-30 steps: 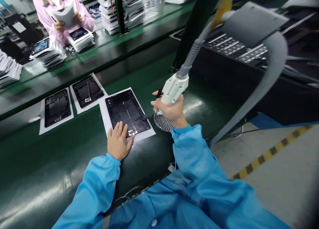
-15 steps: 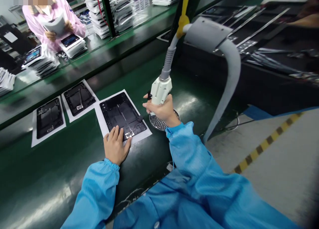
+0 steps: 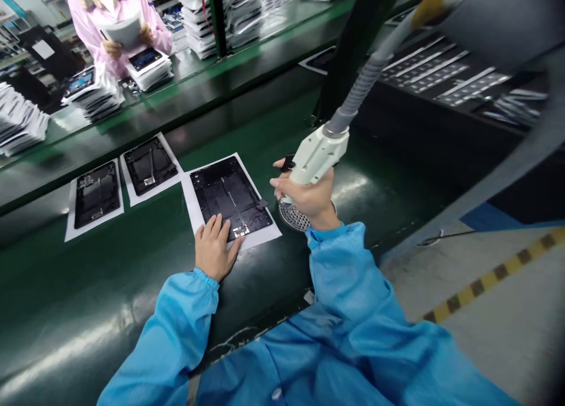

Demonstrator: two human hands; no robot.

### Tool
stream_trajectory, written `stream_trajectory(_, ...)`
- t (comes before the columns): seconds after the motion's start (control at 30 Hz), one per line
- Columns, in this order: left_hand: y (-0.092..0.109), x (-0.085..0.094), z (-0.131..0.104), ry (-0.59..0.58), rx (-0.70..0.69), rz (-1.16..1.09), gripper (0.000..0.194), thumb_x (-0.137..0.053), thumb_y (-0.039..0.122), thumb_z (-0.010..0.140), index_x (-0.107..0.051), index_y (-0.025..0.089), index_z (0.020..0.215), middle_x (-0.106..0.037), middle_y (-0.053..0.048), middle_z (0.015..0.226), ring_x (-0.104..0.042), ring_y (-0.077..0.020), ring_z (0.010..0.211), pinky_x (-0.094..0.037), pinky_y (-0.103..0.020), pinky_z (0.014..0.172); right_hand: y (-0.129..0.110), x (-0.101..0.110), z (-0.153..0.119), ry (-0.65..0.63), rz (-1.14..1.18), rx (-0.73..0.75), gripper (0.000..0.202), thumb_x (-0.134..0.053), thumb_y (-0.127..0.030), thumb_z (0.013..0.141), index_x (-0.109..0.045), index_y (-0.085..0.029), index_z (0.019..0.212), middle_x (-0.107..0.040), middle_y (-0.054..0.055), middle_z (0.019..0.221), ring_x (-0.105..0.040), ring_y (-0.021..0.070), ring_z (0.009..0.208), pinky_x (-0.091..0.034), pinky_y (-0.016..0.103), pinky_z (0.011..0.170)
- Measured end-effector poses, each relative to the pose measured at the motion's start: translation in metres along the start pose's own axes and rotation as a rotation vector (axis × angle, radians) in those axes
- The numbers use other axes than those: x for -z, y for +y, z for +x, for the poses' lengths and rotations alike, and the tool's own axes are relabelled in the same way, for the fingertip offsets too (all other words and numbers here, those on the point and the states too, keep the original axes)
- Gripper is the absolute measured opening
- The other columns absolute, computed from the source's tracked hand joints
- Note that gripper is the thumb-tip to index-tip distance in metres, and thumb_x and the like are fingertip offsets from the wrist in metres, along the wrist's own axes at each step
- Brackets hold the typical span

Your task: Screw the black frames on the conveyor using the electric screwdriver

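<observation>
My right hand (image 3: 311, 197) is wrapped round a white hand-held gun (image 3: 318, 156) with a corrugated grey hose at its top. Below that hand shows a round perforated metal disc (image 3: 292, 216); whether it joins the gun I cannot tell. Left of it lies a black tablet back housing (image 3: 227, 197) on a white sheet (image 3: 265, 234), with a small circuit board near its lower end. My left hand (image 3: 216, 247) rests flat on the housing's near left edge, fingers spread.
Two more black housings (image 3: 97, 194) (image 3: 150, 163) lie on white sheets at left on the green bench (image 3: 145, 288). A person in pink (image 3: 121, 26) holds papers beyond the bench, near several stacks. The thick grey hose (image 3: 481, 182) crosses the right side.
The view has shifted and the hose looms larger at upper right. The white gun now leans more to the right. My left hand stays on the tablet back housing.
</observation>
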State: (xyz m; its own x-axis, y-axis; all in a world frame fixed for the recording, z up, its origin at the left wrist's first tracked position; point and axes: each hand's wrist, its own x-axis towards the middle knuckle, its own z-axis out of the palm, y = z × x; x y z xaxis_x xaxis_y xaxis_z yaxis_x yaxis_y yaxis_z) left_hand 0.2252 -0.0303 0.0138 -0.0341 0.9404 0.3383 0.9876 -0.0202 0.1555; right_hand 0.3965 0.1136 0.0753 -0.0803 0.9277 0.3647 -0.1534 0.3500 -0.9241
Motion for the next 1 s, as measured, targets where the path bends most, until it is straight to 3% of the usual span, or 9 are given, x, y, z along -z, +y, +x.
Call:
stream_trajectory(0.17,-0.003,-0.002,-0.001,0.022,-0.02,-0.145,0.033,-0.055,0.04,0.091,-0.066,0.02,0.115,-0.06,-0.013,0.132,-0.05,-0.0294,0.129,-0.037,-0.05,0.105,-0.005,-0.018,-0.013,-0.087,0.09,-0.035,0.02,-0.072,-0.021,0.064,-0.064,-0.022,0.083,-0.055,-0.008,0.045,-0.052,0.0114,0.039,-0.049,0.03,0.046)
stream_trajectory(0.3,-0.006,-0.002,-0.002,0.062,-0.021,-0.275,0.027,-0.06,0.037,0.089,-0.069,0.022,0.109,-0.068,-0.01,0.119,-0.054,-0.0269,0.124,-0.033,-0.051,0.108,-0.015,-0.043,-0.03,-0.24,0.183,-0.123,0.02,-0.071,-0.02,0.066,-0.064,-0.021,0.085,-0.056,-0.007,0.047,-0.053,0.0115,0.04,-0.049,0.031,0.047)
stream_trajectory(0.43,-0.007,-0.001,-0.003,0.026,-0.007,-0.344,0.022,-0.063,0.036,0.088,-0.07,0.023,0.104,-0.073,-0.007,0.107,-0.06,-0.024,0.115,-0.03,-0.05,0.109,-0.022,-0.059,-0.043,-0.309,0.209,-0.193,0.024,-0.073,-0.021,0.064,-0.064,-0.02,0.086,-0.058,-0.006,0.049,-0.055,0.0122,0.042,-0.051,0.031,0.048)
stream_trajectory(1.0,-0.008,-0.001,-0.003,0.052,-0.033,-0.426,0.013,-0.063,0.031,0.088,-0.073,0.023,0.087,-0.074,-0.003,0.093,-0.065,-0.0195,0.099,-0.028,-0.046,0.108,-0.028,-0.066,-0.051,-0.369,0.17,-0.249,0.024,-0.071,-0.024,0.064,-0.063,-0.019,0.086,-0.057,-0.006,0.052,-0.054,0.0114,0.046,-0.051,0.031,0.052)
